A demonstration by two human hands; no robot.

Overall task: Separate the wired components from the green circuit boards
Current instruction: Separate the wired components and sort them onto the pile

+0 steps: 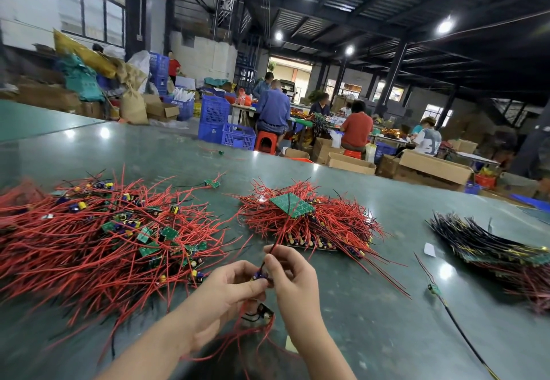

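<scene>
Both hands pinch one small wired component [262, 276]: left hand [229, 286], right hand [293, 275]. Two red-wire heaps [104, 230] [312, 224] and one black-wire bundle [491, 242] lie on the green table [372, 305].

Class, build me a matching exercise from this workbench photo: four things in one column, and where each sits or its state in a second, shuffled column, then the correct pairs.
Column one:
1. loose boards pile
2. green panel
3. black-wire bundle
4. small wired component

Column two:
A. far right of the table
B. pinched between left hand and right hand
C. lying on top of the middle red-wire heap
D. spread over the table's left side

Pairs: 1-D, 2-C, 3-A, 4-B
</scene>
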